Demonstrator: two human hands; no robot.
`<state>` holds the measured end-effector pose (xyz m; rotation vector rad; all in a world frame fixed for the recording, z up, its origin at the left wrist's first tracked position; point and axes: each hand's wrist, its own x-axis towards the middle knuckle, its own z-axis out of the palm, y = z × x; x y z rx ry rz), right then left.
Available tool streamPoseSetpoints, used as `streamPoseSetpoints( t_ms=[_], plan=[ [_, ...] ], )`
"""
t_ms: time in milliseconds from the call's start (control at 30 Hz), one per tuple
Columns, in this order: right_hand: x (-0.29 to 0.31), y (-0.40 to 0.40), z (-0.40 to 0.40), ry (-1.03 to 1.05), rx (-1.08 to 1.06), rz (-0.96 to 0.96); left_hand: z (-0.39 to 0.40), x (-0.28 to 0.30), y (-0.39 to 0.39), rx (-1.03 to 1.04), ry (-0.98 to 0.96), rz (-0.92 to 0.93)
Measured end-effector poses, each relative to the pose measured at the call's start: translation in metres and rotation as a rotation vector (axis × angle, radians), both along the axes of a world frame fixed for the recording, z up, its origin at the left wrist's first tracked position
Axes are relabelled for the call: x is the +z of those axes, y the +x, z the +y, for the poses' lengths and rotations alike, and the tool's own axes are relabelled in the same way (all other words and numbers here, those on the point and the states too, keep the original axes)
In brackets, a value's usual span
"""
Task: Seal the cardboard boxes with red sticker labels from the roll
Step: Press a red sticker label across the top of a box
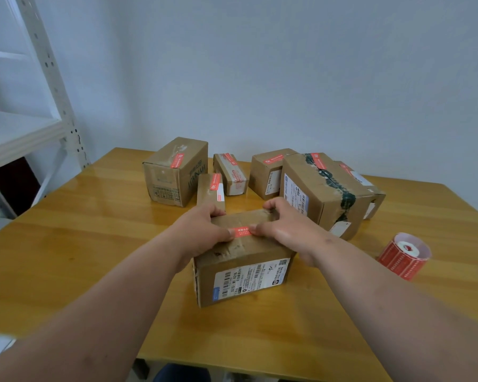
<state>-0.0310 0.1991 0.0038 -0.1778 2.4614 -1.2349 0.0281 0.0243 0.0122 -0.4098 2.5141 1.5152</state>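
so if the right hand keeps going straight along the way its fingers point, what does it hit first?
The right hand grips the near box, fingers pointing away and slightly left. Going on that way, it would probably first meet the small upright box with a red sticker behind; depth is hard to judge, and the big green-taped box sits close on its right.

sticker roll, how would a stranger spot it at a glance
Start at the wooden table and go to its right edge, past the cluster of cardboard boxes. The sticker roll lies there alone on its side, the only round red thing among brown boxes.
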Motion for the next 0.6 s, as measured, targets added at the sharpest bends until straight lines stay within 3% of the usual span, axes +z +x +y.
streamPoseSetpoints(
  t_ms=[233,333,467,600],
  plan=[
    [0.000,0.000,0.010,-0.198,-0.027,-0.125,-0.017,-0.002,0.002,-0.045,0.201,-0.039],
    [0.001,0.003,0.002,-0.152,-0.051,-0.083,-0.012,-0.003,0.000,-0.015,0.201,-0.022],
    [-0.005,-0.001,-0.009,0.075,-0.058,0.079,0.005,-0.009,-0.002,0.085,0.024,0.092],
    [-0.003,-0.003,-0.003,-0.051,-0.071,0.017,-0.004,-0.010,0.000,0.059,0.114,0.050]
  ],
)
